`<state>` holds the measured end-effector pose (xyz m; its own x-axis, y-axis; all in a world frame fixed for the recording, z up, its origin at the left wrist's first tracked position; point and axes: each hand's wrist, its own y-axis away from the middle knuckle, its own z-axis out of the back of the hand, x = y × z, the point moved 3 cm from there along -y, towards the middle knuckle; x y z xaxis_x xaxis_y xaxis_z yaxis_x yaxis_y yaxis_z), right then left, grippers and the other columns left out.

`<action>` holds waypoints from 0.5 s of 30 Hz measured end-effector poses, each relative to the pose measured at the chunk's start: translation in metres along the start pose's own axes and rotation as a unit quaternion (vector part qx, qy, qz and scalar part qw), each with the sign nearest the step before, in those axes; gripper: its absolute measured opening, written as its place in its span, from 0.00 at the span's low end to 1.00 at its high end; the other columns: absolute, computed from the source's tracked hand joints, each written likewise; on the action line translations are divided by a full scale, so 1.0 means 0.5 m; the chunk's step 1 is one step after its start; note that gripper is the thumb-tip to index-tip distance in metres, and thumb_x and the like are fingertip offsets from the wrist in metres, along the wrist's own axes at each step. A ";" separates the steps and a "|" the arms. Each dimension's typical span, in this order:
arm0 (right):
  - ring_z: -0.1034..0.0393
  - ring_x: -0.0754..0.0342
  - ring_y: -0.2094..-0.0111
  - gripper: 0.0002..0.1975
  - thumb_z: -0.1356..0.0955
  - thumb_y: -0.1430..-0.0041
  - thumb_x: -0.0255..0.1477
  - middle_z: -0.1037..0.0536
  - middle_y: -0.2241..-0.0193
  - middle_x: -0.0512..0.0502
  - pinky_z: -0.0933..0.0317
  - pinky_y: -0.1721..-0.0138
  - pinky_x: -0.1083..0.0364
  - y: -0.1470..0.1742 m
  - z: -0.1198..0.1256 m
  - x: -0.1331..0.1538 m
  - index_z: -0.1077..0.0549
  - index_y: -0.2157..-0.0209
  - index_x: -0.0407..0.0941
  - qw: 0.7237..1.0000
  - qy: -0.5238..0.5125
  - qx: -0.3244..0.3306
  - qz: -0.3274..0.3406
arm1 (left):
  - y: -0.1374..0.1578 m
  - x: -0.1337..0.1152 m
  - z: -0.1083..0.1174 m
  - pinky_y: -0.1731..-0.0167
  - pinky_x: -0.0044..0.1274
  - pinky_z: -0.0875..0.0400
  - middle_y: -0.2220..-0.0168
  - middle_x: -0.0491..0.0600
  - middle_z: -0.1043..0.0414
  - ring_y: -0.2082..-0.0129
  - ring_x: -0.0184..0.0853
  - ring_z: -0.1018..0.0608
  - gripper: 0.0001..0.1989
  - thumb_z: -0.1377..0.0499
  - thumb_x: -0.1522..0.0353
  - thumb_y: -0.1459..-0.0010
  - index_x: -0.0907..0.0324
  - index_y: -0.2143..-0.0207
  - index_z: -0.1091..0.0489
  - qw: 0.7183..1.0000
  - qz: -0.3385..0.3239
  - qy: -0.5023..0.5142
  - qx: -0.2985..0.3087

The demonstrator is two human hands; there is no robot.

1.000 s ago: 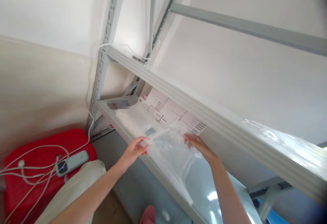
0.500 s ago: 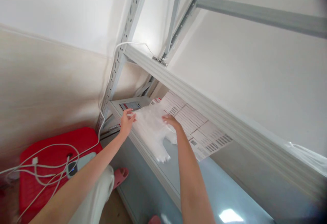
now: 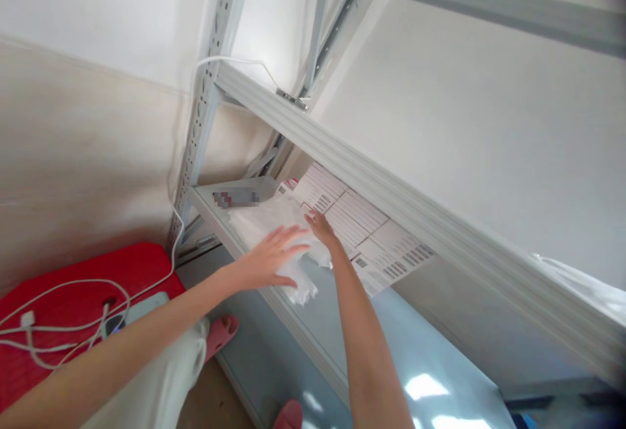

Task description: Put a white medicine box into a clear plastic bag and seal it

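A clear plastic bag lies flat on the lower shelf of a grey metal rack. My left hand rests flat on the near part of the bag, fingers spread. At the bag's far right edge, my right hand presses down with its fingertips, close to a sheet of printed labels. A phone lies on the shelf just beyond the bag.
The rack's upper shelf beam overhangs the hands. A white cable runs down the rack post to a device on a red stool. More plastic lies on the upper shelf. My pink slippers are below.
My left hand let go of the bag's left corner and moved right, onto the bag, fingers spread. The bag now lies flatter on the shelf. My right hand barely moved.
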<state>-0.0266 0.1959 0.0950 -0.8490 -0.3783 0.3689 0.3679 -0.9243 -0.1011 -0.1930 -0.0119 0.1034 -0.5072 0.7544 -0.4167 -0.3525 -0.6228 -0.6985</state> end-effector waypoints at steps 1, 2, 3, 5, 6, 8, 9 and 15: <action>0.43 0.47 0.44 0.30 0.39 0.42 0.46 0.38 0.44 0.39 0.51 0.44 0.47 0.008 0.005 -0.005 0.42 0.43 0.45 1.000 0.005 0.002 -0.004 | -0.012 -0.022 -0.018 0.41 0.38 0.58 0.40 0.55 0.46 0.38 0.47 0.47 0.32 0.39 0.56 0.51 0.55 0.44 0.41 0.995 -0.044 0.033 0.081; 0.44 0.45 0.43 0.34 0.36 0.45 0.47 0.39 0.43 0.38 0.51 0.44 0.46 0.017 0.010 -0.011 0.44 0.42 0.44 1.000 0.008 0.012 -0.005 | -0.021 -0.036 -0.037 0.41 0.38 0.60 0.40 0.55 0.45 0.38 0.47 0.47 0.35 0.36 0.56 0.54 0.54 0.44 0.41 0.986 -0.063 0.060 0.142; 0.45 0.44 0.43 0.39 0.33 0.50 0.47 0.40 0.42 0.37 0.52 0.43 0.46 0.026 0.013 -0.016 0.45 0.41 0.44 0.999 0.009 0.031 -0.004 | -0.027 -0.042 -0.055 0.41 0.38 0.60 0.41 0.55 0.43 0.38 0.48 0.46 0.37 0.35 0.57 0.56 0.55 0.44 0.41 0.978 -0.060 0.082 0.182; 0.44 0.44 0.43 0.47 0.28 0.57 0.45 0.41 0.41 0.36 0.50 0.44 0.47 0.045 0.017 -0.028 0.49 0.39 0.43 0.996 -0.008 0.089 -0.004 | -0.030 -0.035 -0.090 0.41 0.37 0.59 0.45 0.55 0.37 0.41 0.48 0.42 0.38 0.33 0.60 0.60 0.54 0.45 0.38 0.968 -0.019 0.111 0.226; 0.43 0.45 0.43 0.49 0.27 0.58 0.44 0.41 0.42 0.35 0.49 0.44 0.48 0.053 0.019 -0.034 0.51 0.38 0.43 0.993 -0.027 0.116 -0.009 | -0.028 -0.026 -0.103 0.41 0.36 0.58 0.48 0.53 0.34 0.43 0.47 0.38 0.35 0.32 0.62 0.61 0.53 0.47 0.36 0.964 0.001 0.121 0.235; 0.40 0.46 0.45 0.45 0.30 0.51 0.43 0.38 0.43 0.35 0.45 0.46 0.49 0.068 0.026 -0.043 0.52 0.38 0.42 0.987 -0.076 0.140 -0.023 | -0.019 -0.008 -0.121 0.42 0.33 0.56 0.55 0.49 0.29 0.48 0.43 0.33 0.27 0.34 0.68 0.59 0.51 0.53 0.32 0.964 0.017 0.133 0.231; 0.38 0.47 0.46 0.39 0.34 0.45 0.44 0.36 0.44 0.36 0.44 0.47 0.49 0.073 0.033 -0.046 0.51 0.38 0.42 0.986 -0.100 0.130 -0.026 | -0.014 -0.001 -0.125 0.42 0.31 0.55 0.57 0.47 0.29 0.50 0.41 0.31 0.23 0.35 0.71 0.58 0.50 0.57 0.31 0.965 0.013 0.136 0.223; 0.38 0.49 0.46 0.31 0.43 0.40 0.47 0.37 0.43 0.41 0.43 0.48 0.49 0.095 0.061 -0.049 0.45 0.40 0.46 0.991 -0.127 0.032 0.035 | 0.001 0.001 -0.119 0.41 0.28 0.58 0.51 0.46 0.33 0.46 0.38 0.34 0.26 0.40 0.83 0.62 0.51 0.60 0.31 0.969 -0.039 0.115 0.214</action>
<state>0.0231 0.1627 0.1094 -0.7009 -0.4093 0.5842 0.4532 -0.8880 -0.0783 -0.1468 0.0004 0.0682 -0.2951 0.7984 -0.5248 -0.7012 -0.5541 -0.4487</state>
